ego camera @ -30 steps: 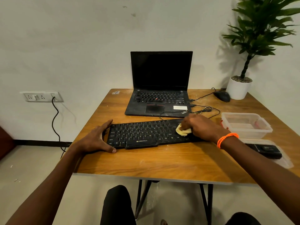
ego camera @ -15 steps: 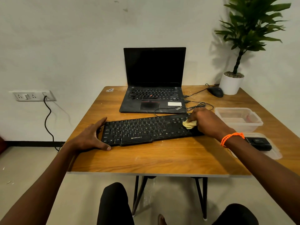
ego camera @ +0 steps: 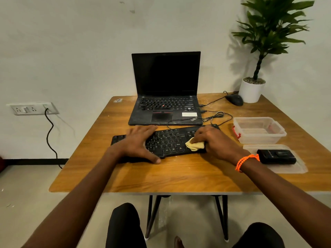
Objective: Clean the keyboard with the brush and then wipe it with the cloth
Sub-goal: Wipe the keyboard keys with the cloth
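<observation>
Now right hand [ego camera: 213,142] pinching cloth [ego camera: 194,146], left hand [ego camera: 138,142] flat on keyboard [ego camera: 170,140]

bare table [ego camera: 179,176] in front of keyboard [ego camera: 170,140], laptop [ego camera: 165,108] close behind, container [ego camera: 259,129] near right

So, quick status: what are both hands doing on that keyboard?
Left hand flat on keyboard, steadying. Right hand pressing yellow cloth onto keys. Nothing in the way.
</observation>
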